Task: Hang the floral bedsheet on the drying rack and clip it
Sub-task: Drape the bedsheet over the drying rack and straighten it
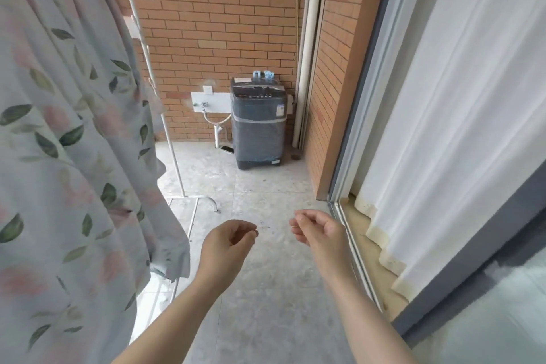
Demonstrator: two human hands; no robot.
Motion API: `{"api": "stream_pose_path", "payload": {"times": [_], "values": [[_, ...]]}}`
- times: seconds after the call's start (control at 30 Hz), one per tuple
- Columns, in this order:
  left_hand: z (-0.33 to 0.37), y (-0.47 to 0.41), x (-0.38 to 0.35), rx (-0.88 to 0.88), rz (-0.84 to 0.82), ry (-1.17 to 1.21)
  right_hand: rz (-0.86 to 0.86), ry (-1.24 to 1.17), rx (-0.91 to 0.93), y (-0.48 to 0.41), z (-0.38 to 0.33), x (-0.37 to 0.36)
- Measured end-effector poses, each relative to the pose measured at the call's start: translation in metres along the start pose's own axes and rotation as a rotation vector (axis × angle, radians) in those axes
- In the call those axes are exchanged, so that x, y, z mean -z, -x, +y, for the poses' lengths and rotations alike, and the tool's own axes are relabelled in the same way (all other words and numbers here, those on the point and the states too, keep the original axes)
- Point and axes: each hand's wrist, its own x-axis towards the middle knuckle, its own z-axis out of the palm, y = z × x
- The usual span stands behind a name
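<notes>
The sheet [59, 142] hangs bunched over the rack [153, 89] at the left, no clip visible, so it may slide off. The left hand [227, 241] and right hand [317, 226] are loosely curled, holding nothing; likely clips [263, 74] sit far off on the washing machine [258, 124]

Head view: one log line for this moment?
sheet: draped on rack | left grip: empty, off sheet | right grip: empty | clipped: not visibly
</notes>
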Motion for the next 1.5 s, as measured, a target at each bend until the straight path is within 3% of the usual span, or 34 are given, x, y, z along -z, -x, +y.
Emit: {"api": "stream_pose_path", "payload": {"times": [0.27, 0.67, 0.97, 1.23, 1.5], "values": [[-0.006, -0.106, -0.010, 0.076, 0.201, -0.009, -0.201, 0.032, -0.017, -0.134, 0.006, -0.040], [0.000, -0.318, 0.025, 0.067, 0.384, 0.089, -0.369, 0.071, 0.031, -0.348, -0.012, -0.147], [0.001, -0.464, 0.043, 0.085, 0.519, 0.013, -0.517, 0.041, -0.022, -0.510, 0.005, -0.222], [0.018, -0.587, 0.042, 0.136, 0.720, 0.030, -0.752, 0.020, -0.011, -0.657, 0.001, -0.302], [0.002, -0.671, 0.084, 0.191, 0.942, 0.025, -0.993, 0.014, -0.018, -0.738, 0.006, -0.406]]}}
